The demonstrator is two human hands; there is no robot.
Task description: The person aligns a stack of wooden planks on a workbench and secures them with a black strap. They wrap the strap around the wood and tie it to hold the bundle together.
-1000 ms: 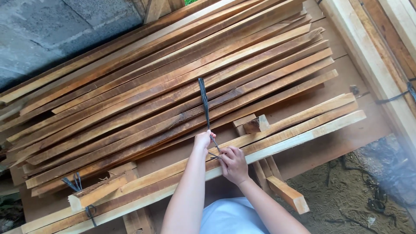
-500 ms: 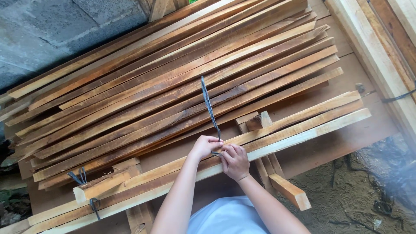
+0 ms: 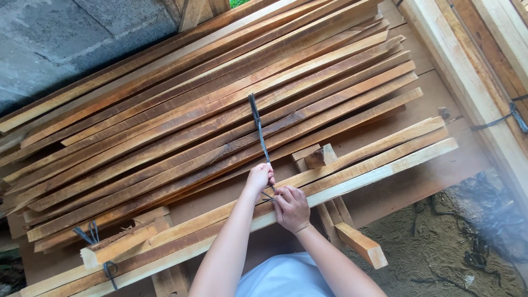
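Note:
My left hand (image 3: 259,178) is closed around a dark strap (image 3: 258,127) that runs up and away over the stacked boards. My right hand (image 3: 291,207) pinches the strap's lower end where it wraps a bundle of pale wooden slats (image 3: 385,159) in front of me. A large pile of long reddish-brown boards (image 3: 181,121) lies behind the bundle, slanting from lower left to upper right. A short wooden block (image 3: 321,157) rests on the slats just right of my hands.
Another dark tie (image 3: 93,236) binds the slats near a wood block at lower left. Grey concrete (image 3: 60,38) lies at upper left. Pale timber beams (image 3: 473,71) with a dark strap run along the right. Sandy ground (image 3: 440,247) shows at lower right.
Both hands stay at the same spot on the slats. My left hand has shifted its grip slightly along the strap; the view has drifted a little.

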